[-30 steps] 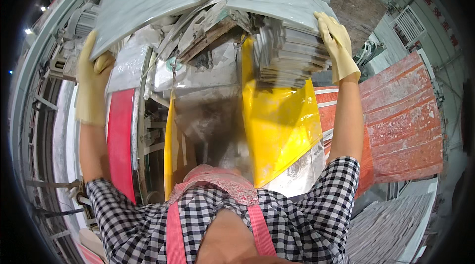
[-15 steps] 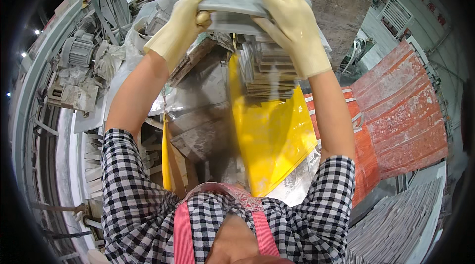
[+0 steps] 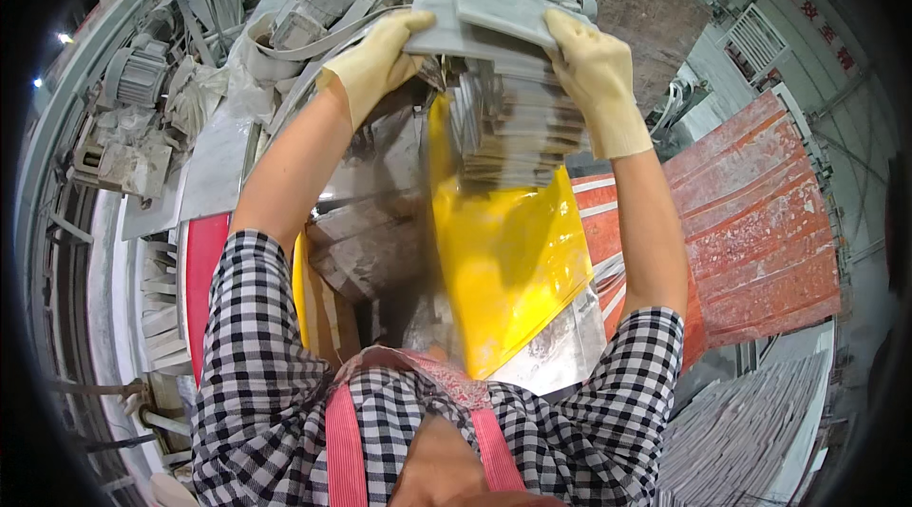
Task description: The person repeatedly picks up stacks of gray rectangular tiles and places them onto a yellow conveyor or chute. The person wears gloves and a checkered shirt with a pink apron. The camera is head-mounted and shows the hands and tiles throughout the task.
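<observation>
- My view bends fisheye-style, rim black
- Lamp glares upper left
- Yellow sheet shiny, partly shadowed
- Slab stack before me blurred

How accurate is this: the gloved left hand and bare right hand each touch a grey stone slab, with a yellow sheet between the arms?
The right hand isn't bare; the head view shows it in a cream glove. The gloved left hand, grey stone slabs and yellow sheet are correct.

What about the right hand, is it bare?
No, the right hand wears a pale yellow rubber glove that covers it past the wrist.
</observation>
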The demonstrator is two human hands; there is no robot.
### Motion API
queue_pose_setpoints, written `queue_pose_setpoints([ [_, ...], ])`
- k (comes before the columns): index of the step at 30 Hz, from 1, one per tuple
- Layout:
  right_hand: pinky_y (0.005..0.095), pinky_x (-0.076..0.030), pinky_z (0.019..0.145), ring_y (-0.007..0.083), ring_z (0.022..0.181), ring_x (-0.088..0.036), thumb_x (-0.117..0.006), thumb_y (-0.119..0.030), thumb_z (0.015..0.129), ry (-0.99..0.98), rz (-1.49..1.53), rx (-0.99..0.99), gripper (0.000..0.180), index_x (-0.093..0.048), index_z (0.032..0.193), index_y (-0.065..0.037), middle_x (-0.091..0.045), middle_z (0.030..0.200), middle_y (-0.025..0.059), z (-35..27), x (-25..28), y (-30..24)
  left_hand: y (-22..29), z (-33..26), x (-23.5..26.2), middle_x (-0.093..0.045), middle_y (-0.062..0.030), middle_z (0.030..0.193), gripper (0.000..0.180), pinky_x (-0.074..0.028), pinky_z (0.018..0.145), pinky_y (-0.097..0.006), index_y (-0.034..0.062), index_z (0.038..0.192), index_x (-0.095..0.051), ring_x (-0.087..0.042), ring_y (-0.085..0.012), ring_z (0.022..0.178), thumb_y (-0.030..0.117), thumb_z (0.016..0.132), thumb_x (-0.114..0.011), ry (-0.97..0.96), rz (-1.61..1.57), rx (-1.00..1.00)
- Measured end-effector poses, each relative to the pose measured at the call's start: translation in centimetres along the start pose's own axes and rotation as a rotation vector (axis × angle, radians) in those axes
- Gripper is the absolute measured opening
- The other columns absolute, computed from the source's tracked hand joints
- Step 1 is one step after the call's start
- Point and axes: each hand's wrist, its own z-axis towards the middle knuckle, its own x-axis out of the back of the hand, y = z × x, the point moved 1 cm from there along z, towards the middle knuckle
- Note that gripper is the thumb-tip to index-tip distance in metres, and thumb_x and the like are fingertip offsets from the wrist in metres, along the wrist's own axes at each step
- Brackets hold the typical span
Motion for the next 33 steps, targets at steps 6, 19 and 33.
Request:
queue_pose_setpoints([
  [6,0.0382,-0.058,0.088,0.0312,0.108,-0.069,-0.076,-0.007,0.078,-0.131,0.014,0.039,0.051,-0.063,0.126,-0.011,-0.071,0.124,0.0099,-1.6,1.2,0.4,-0.3,-1.6,-3.9,-0.07,-0.0137,0.119,0.024,-0.06,0.083,-0.029,-0.002,0.12,-0.062,-0.071,-0.0218,0.103,0.009,0.099,-0.059,-0.015,0.024,0.128],
  [19,0.0386,-0.032,0.121,0.0277,0.149,-0.04,-0.078,-0.043,0.089,-0.317,0.895,-0.373,0.072,-0.054,0.149,-0.01,-0.048,0.157,0.016,-3.2,2.4,4.5,-3.1,0.3,-7.0,-0.069,-0.012,0.116,0.031,-0.056,0.084,-0.034,-0.0001,0.123,-0.064,-0.069,-0.0228,0.101,0.013,0.095,-0.069,-0.098,0.329,-0.001],
  [33,0.0305,-0.04,0.111,0.0208,0.129,-0.057,-0.055,-0.023,0.104,0.036,1.153,-1.016,0.042,-0.064,0.138,0.001,-0.065,0.138,0.0138,-6.5,-1.1,6.8,-3.6,1.9,-7.8,-0.059,-0.0215,0.125,0.048,-0.048,0.095,-0.048,0.0045,0.133,-0.055,-0.058,-0.0365,0.11,0.035,0.096,-0.058,-0.019,0.752,-0.139],
])
